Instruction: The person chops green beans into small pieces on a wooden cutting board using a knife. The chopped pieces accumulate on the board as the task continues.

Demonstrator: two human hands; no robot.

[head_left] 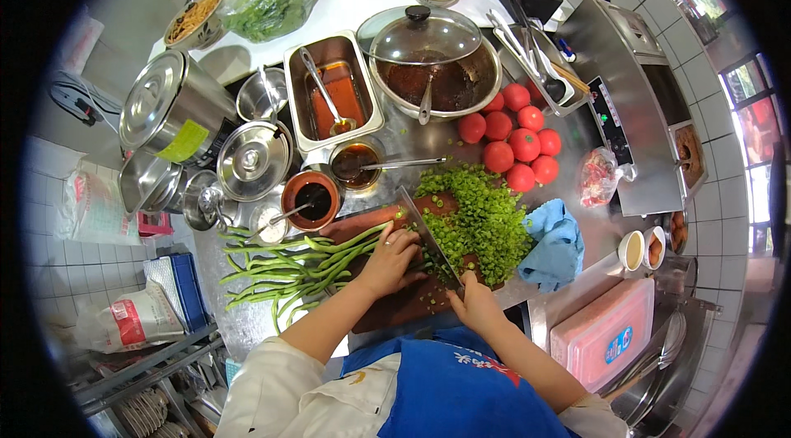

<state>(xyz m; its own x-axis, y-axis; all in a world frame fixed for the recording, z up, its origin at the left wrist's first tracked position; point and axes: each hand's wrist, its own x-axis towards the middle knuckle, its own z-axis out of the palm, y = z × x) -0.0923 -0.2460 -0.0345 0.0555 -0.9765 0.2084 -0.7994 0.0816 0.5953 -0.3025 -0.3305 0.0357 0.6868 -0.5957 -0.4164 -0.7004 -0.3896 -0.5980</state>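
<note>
My left hand (390, 263) presses a bundle of long green beans (284, 267) onto the brown cutting board (383, 318), its fingers curled over their right ends. My right hand (478, 304) is closed round the handle of a kitchen knife (431, 238). The blade stands close beside my left fingertips, between the whole beans and a heap of finely chopped green beans (482, 228). Some chopped bits lie along the blade. The bean ends under my left palm are hidden. A crumpled blue cloth (556, 244) lies against the right side of the heap.
Behind the board stand a brown sauce bowl (311, 201), a steel pan of red oil (334, 96) and a large glass-lidded pan (428, 51). Several tomatoes (524, 144) sit beyond the heap. Lidded steel pots (254, 160) crowd the left; a pink-lidded box (606, 331) is at right.
</note>
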